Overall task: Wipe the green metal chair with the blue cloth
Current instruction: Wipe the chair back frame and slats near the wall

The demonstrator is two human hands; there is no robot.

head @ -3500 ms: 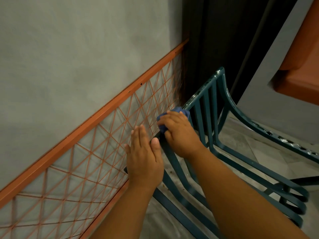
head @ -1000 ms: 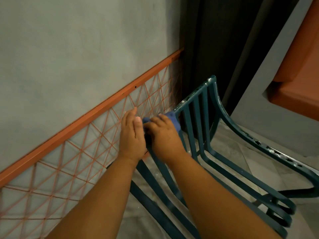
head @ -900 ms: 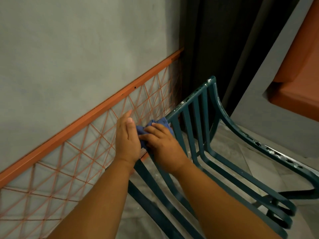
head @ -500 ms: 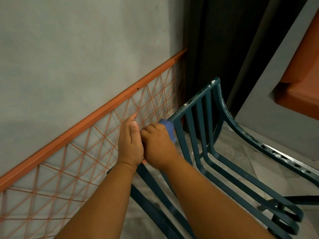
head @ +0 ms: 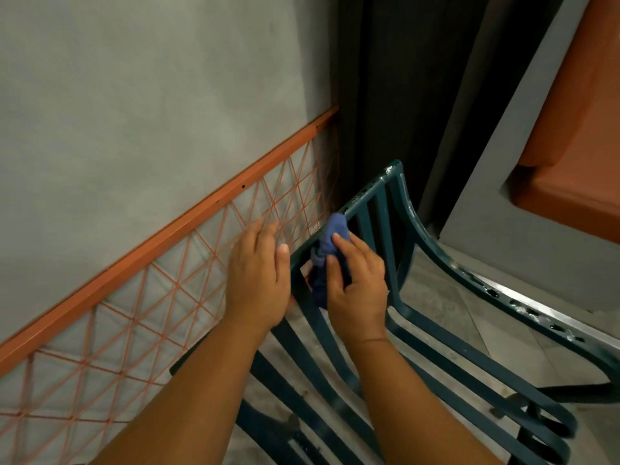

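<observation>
The green metal chair (head: pixel 407 226) stands in front of me, its slatted back towards the wall and its seat slats running down to the right. My right hand (head: pixel 359 280) grips the bunched blue cloth (head: pixel 330 239) and presses it against the top rail and a back slat near the left end. My left hand (head: pixel 258 273) lies flat with straight fingers against the left corner of the chair back, thumb on the rail.
An orange metal frame with a string lattice (head: pixel 188 280) runs along the grey wall (head: pixel 134 112) just left of the chair. A dark curtain (head: pixel 402 95) hangs behind. An orange ledge (head: pixel 570 162) juts out at the upper right. Grey tiles (head: pixel 453 313) show through the slats.
My right hand has slid the cloth right along the top rail and down onto a slat. The hands, touching before, are now apart. The view shifted slightly.
</observation>
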